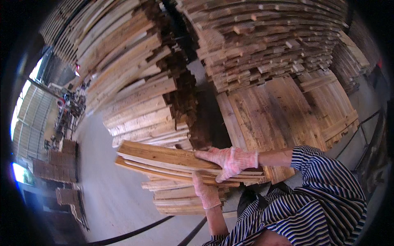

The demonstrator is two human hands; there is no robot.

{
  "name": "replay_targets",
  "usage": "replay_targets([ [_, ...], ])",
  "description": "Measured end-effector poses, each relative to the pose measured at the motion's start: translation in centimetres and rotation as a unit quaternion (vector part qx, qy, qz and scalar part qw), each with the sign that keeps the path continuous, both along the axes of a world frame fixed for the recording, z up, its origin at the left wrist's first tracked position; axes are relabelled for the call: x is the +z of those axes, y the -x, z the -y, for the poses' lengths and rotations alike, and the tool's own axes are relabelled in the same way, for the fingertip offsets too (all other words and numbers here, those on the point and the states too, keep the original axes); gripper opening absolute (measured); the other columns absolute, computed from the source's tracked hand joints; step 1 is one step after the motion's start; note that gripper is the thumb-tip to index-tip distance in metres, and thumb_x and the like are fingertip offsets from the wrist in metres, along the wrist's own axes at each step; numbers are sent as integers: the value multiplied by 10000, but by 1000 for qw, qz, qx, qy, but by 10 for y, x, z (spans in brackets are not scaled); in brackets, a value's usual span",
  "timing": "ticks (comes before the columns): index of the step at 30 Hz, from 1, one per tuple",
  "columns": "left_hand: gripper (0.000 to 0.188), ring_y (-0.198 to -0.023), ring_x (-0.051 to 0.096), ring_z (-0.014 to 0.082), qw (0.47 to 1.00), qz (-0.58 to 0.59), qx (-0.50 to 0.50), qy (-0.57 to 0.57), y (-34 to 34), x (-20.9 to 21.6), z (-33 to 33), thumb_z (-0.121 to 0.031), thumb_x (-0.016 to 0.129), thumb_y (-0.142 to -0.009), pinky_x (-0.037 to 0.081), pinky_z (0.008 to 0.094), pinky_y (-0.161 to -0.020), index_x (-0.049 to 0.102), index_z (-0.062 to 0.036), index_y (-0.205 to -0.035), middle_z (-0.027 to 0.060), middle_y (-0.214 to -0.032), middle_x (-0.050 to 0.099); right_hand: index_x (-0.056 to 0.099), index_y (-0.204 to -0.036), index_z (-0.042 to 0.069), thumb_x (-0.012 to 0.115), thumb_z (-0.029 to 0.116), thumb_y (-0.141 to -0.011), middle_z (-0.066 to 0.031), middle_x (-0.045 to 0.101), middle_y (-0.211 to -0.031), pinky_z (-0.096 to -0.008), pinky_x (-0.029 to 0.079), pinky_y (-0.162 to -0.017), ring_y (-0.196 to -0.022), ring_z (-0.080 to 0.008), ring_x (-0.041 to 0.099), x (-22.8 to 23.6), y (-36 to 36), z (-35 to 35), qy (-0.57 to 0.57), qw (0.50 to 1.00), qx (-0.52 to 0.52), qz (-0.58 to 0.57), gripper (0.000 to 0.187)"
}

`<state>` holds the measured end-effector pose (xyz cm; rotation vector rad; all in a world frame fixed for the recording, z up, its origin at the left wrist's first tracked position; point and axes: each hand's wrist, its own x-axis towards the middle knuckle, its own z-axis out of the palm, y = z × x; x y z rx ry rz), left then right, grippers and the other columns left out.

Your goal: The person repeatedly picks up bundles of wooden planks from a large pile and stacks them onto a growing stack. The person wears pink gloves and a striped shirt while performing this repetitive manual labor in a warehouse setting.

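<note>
Clearly, in the head view, the person stood close against a tall pile of rough wooden boards [139, 110] and carried a bundle of boards [164, 162] flat and nearly level in front of the chest. The right hand [230, 160], in a pinkish knit glove, lay spread on top of the bundle with its fingers stretched toward the far end, pressing down so that the loose boards would not slide off each other. The left hand [206, 192], gloved alike, came up from below with its fingers curled against the underside and near edge, taking the weight; thus the 2 hands clamped the bundle between them. The bundle hung just above a lower stack [184, 199] of similar boards, and its left end jutted out over the grey concrete floor [106, 197]. A striped sleeve [328, 184] covered the right arm. Behind the hands, a pallet of flat planks [279, 115] leaned below another big stack [266, 37]. Far to the left, small stacks [55, 170] stood well apart along the floor.
</note>
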<state>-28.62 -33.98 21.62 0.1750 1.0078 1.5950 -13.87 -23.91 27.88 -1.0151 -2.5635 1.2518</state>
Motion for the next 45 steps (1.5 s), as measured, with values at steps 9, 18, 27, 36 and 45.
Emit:
replay_targets([
  [9,419,-850,659,202,752,-570,-148,-296,-43,-45,-118,-267,744,-858,563,355,-753,602,-5,-1153,82,-999,670,224,-1533,85,872,385,-678,-220,459,-1447,-410,424,-1095,-1309,-326,501,12,-139,-34,-95,943,-166,-274,1114],
  [18,441,-1102,620,250,926,-68,-343,-141,-190,43,-159,-347,664,-887,500,428,-986,600,-50,-1207,108,-1163,634,218,-1559,81,762,434,-819,-219,513,-1399,-415,408,-1106,-1314,-329,504,13,-250,10,-81,921,-351,-147,984],
  [27,634,-1222,545,319,904,46,-424,5,-378,-72,-130,-485,675,-881,424,494,-1081,541,-85,-1353,126,-1358,569,448,-1461,185,663,454,-871,-242,600,-1127,-486,523,-899,-1083,-419,592,-120,-453,72,-95,823,-557,49,683],
  [36,640,-1195,563,288,900,16,-426,89,-444,-142,-155,-523,634,-884,454,474,-1045,536,-102,-1356,98,-1347,574,521,-1393,114,437,583,-973,-289,509,-1358,-509,447,-1018,-1215,-466,517,-168,-523,15,-75,848,-492,183,635],
  [45,632,-1198,557,299,875,90,-473,46,-500,-121,-146,-595,535,-923,448,510,-1045,540,-132,-1354,82,-1327,580,404,-1509,205,563,605,-890,-330,492,-1357,-498,416,-1064,-1263,-464,499,-107,-526,58,-35,857,-513,2,754],
])
